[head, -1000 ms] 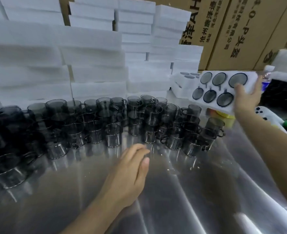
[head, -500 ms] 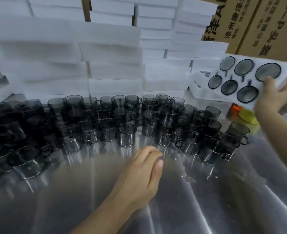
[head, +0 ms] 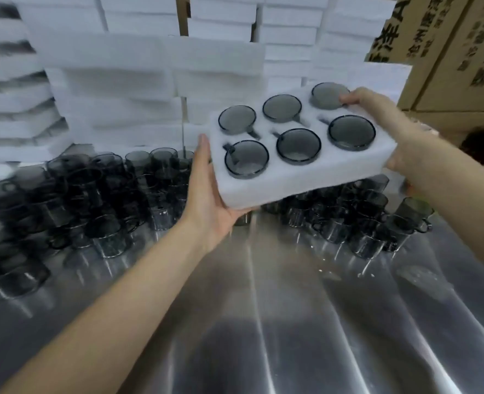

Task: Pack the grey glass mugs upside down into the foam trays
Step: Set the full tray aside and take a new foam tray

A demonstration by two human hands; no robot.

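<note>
While the filled foam tray is hanging tilted between both hands, the left hand is pressing flat against its side, fingers straight, palm under the corner. The right hand is clamping the opposite end, thumb on top beside a mug. Six grey glass mugs are sitting bottoms-up between the hands, above the loose mugs. Levelling the tray and supporting it from beneath is looking wise, lest the mugs slide out.

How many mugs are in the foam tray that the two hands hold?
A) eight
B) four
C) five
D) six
D: six upturned mugs show in the foam tray, in two rows of three. The left hand supports the tray and the right hand grips it.
</note>
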